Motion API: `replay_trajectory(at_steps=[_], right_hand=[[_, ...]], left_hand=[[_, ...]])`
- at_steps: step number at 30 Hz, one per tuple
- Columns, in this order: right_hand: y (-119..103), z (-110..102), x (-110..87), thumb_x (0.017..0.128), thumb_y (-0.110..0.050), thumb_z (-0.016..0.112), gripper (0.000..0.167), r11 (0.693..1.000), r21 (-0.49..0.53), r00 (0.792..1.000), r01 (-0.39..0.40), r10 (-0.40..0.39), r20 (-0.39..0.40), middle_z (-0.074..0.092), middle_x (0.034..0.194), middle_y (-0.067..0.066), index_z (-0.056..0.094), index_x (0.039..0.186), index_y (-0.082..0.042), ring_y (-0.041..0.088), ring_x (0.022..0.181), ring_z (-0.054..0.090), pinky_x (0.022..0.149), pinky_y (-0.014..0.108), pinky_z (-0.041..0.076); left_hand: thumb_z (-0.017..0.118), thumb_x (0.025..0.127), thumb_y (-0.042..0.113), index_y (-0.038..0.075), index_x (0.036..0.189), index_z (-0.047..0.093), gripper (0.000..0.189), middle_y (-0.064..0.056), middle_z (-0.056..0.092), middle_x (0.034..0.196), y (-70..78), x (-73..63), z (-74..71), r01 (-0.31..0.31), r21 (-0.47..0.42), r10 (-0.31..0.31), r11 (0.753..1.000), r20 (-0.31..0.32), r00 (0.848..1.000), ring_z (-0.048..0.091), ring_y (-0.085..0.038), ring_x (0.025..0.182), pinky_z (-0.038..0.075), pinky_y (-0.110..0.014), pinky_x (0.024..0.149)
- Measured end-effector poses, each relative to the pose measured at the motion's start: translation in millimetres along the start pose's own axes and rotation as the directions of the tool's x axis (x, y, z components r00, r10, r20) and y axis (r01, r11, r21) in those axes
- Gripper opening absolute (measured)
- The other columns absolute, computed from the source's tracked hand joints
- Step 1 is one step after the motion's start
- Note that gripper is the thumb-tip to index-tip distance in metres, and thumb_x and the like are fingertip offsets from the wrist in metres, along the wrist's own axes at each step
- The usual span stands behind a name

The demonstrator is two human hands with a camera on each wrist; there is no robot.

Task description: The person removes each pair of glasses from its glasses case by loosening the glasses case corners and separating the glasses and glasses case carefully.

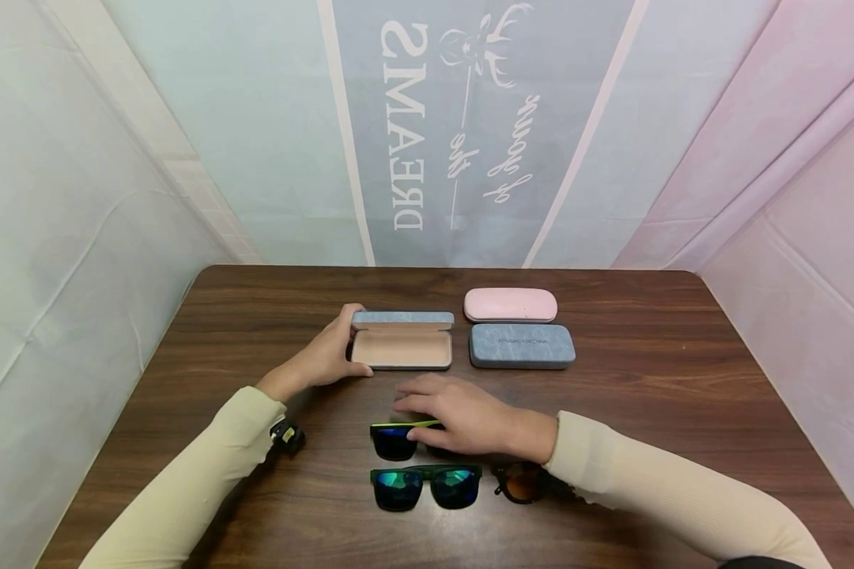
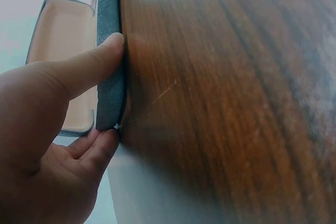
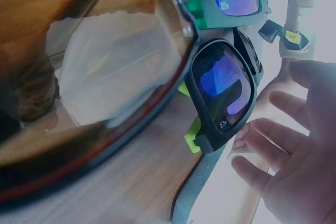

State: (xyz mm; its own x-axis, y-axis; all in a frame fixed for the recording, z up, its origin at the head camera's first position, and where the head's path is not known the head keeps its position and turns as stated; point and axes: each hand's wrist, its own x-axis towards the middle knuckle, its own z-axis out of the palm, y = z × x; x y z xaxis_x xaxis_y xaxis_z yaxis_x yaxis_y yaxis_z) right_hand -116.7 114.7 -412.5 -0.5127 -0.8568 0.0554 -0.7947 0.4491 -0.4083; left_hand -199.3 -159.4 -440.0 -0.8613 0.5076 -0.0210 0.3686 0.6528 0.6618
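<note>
My left hand point(image 1: 327, 352) grips the left end of a blue glasses case point(image 1: 402, 318) that stands with its lid up, showing a bare beige lining. In the left wrist view, the thumb point(image 2: 100, 61) presses the case's front wall point(image 2: 108, 93) and the fingertips hold its end. Over a pair of black sunglasses point(image 1: 394, 445) with yellow-green temples hovers my right hand point(image 1: 466, 412), its fingers spread and loosely bent. It covers their right part in the head view. The right wrist view shows these black sunglasses point(image 3: 223, 85) just beyond the fingertips.
Green-framed sunglasses point(image 1: 398, 488) with mirrored lenses lie nearer the body, with round amber-lensed glasses point(image 1: 523, 484) to their right, partly under the right sleeve. A closed blue case point(image 1: 522, 348) and a closed pink case point(image 1: 510, 304) sit right of the opened case on the wooden table point(image 1: 655, 379).
</note>
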Motion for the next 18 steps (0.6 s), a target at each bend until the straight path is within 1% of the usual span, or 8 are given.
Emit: replay_trajectory(at_steps=[3,7,10,14,18], right_hand=[[1.5,0.2,-1.0,0.103,-0.039,0.061,0.048,0.999,-0.023,1.000,0.029,-0.029,-0.003,0.046,0.155,0.011,0.058,0.144,-0.015,0.023,0.145,0.039,0.117,0.049,0.031],[2.6,-0.4,-0.7,0.104,-0.042,0.058,0.055,0.997,-0.064,0.999,0.045,-0.045,0.002,0.037,0.161,0.011,0.050,0.151,-0.016,0.024,0.151,0.030,0.121,0.055,0.019],[2.9,-2.0,0.1,0.104,-0.044,0.058,0.061,0.995,-0.094,0.999,0.042,-0.041,0.010,0.030,0.165,0.011,0.043,0.156,-0.017,0.025,0.153,0.023,0.121,0.057,0.014],[3.3,-3.8,1.7,0.104,-0.048,0.056,0.068,0.993,-0.117,0.999,0.010,-0.006,0.033,0.019,0.169,0.009,0.032,0.161,-0.022,0.023,0.155,0.014,0.122,0.057,0.009],[4.4,-4.2,2.9,0.104,-0.050,0.055,0.070,0.993,-0.121,0.999,-0.005,0.009,0.035,0.013,0.170,0.007,0.028,0.162,-0.024,0.023,0.156,0.011,0.122,0.058,0.006]], left_hand=[[0.089,0.080,0.013,0.006,0.146,0.021,0.094,-0.023,0.049,0.133,-0.8,0.7,0.6,-0.009,0.002,0.009,1.000,-0.004,1.000,0.056,-0.033,0.116,0.049,-0.048,0.096],[0.089,0.080,0.012,0.005,0.145,0.021,0.094,-0.023,0.049,0.133,-1.8,1.3,1.3,-0.014,0.003,0.014,1.000,-0.005,1.000,0.057,-0.033,0.116,0.050,-0.048,0.096],[0.089,0.080,0.011,0.004,0.146,0.021,0.094,-0.024,0.049,0.133,-2.4,1.4,1.5,-0.020,0.001,0.020,1.000,-0.007,1.000,0.057,-0.034,0.115,0.050,-0.048,0.096],[0.089,0.080,0.009,0.005,0.144,0.022,0.093,-0.024,0.049,0.133,-3.1,1.2,1.5,-0.032,-0.001,0.032,0.999,-0.011,0.999,0.057,-0.034,0.115,0.050,-0.048,0.096],[0.089,0.080,0.009,0.006,0.144,0.022,0.092,-0.025,0.049,0.134,-2.7,0.9,1.3,-0.034,0.004,0.034,0.999,-0.012,0.999,0.057,-0.035,0.116,0.050,-0.049,0.096]])
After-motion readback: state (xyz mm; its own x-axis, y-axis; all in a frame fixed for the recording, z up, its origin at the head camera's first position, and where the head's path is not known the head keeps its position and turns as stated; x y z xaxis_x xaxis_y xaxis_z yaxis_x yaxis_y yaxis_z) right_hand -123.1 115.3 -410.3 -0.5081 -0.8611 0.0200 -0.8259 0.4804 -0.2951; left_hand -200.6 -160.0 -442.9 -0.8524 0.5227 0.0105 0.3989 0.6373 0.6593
